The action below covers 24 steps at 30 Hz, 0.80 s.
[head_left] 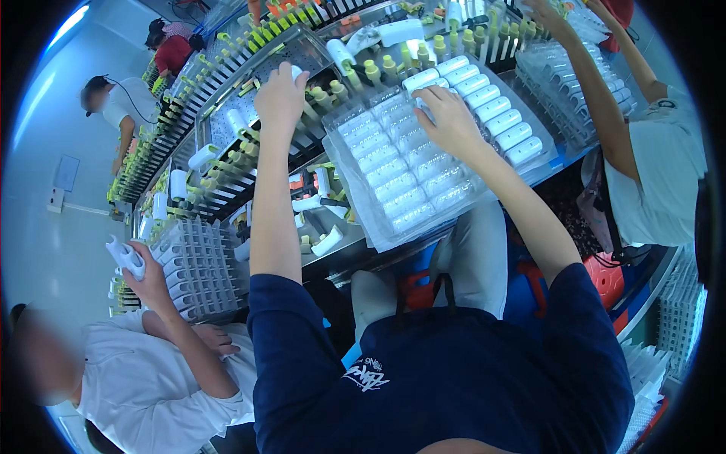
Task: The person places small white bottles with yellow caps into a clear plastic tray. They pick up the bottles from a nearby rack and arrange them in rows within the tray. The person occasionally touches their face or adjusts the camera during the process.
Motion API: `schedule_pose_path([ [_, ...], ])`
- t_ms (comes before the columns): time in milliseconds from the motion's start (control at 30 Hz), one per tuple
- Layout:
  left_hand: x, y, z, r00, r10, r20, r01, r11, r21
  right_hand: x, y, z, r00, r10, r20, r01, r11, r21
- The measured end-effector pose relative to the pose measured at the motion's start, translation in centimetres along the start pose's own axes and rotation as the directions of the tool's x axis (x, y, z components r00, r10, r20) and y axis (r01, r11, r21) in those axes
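Note:
My left hand [280, 100] is raised over the rack at the front, its fingers closed round a small white plastic piece [296, 72] that they partly cover. My right hand [451, 122] lies low over a clear blister tray [393, 178], thumb and fingers apart, the fingertips by the upper white oblong casings [420, 80]. It hides part of the tray. Down the tray's right side runs a column of glossy white casings [499, 115]. The left-hand columns show bare clear pockets. The tray sits at a tilt above my knees.
Curved racks with yellow-green holders [321, 97] stretch across the front. A metal tray [302, 53] stands beyond my left hand. At left, a co-worker's hand [147, 276] holds a white part beside stacked trays [198, 265]. Another co-worker's arm [597, 91] reaches in at right, near more stacked trays [556, 79].

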State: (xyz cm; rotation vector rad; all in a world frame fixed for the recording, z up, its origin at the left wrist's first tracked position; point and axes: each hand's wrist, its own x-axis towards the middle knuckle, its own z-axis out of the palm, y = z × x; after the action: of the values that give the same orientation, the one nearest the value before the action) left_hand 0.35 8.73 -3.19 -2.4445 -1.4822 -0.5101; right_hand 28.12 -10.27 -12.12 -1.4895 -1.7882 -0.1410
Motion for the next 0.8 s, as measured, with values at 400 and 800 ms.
schedule_pose_path([
  [400, -6.4, 10.3, -0.3, 0.793, 0.263, -0.550, -0.448, 0.864, -0.232, -0.8, 1.0, 1.2, 0.988, 0.067, -0.136, -0.102, 0.957, -0.273],
  [800, -1.2, 17.3, 10.0, 0.971, 0.234, 0.054, -0.167, 0.821, -0.546, -0.3, 1.0, 0.5, 0.985, 0.122, -0.121, -0.147, 0.963, -0.224],
])
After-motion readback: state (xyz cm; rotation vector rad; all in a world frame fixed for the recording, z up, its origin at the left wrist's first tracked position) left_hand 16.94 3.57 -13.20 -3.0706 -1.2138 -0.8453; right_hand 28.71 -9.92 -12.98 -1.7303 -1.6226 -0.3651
